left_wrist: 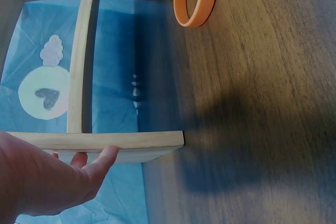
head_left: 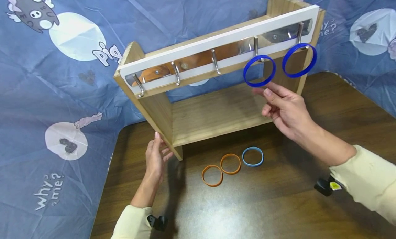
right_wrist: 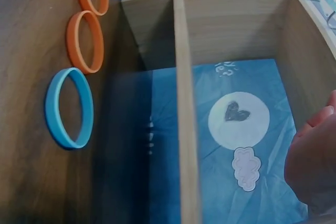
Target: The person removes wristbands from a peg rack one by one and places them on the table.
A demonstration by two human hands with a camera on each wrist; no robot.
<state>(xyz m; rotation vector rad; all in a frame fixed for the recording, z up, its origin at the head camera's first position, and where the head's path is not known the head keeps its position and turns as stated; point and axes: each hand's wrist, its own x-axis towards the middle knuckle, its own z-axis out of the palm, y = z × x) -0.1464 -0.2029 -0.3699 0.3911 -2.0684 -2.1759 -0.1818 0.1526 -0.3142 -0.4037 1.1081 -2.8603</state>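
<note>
My right hand (head_left: 289, 110) is just under a dark blue wristband (head_left: 245, 75) that hangs on the fourth hook from the left; its fingertips are close to the band's lower edge, and whether they touch it I cannot tell. A second dark blue wristband (head_left: 315, 62) hangs on the rightmost hook. At the wooden shelf's left side panel (head_left: 154, 120), my left hand (head_left: 155, 160) rests with fairly straight fingers against the outside and the thumb near the front edge. In the left wrist view that thumb touches the panel.
Two orange wristbands (head_left: 221, 177) (right_wrist: 71, 43) and a light blue wristband (head_left: 262, 160) lie on the brown table (head_left: 263, 204) before the shelf. Bare metal hooks (head_left: 215, 62) stick out from the white rail (head_left: 191, 46). Behind hangs a blue printed cloth (head_left: 28, 105).
</note>
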